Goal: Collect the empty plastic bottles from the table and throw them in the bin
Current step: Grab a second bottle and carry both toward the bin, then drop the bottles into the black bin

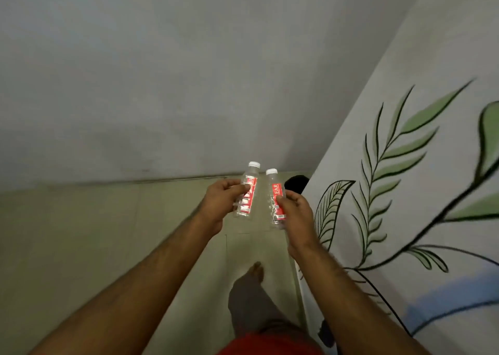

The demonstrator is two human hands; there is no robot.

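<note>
I hold two clear empty plastic bottles with white caps and red labels out in front of me, above the floor. My left hand grips the left bottle around its middle. My right hand grips the right bottle low on its body. Both bottles point caps away from me and lie close together without touching. A dark round object, possibly the bin, shows just beyond the right bottle, partly hidden by the wall edge.
A white wall with painted green leaves runs along my right. A plain grey wall stands ahead. The floor is pale tile. My leg and bare foot are below my hands.
</note>
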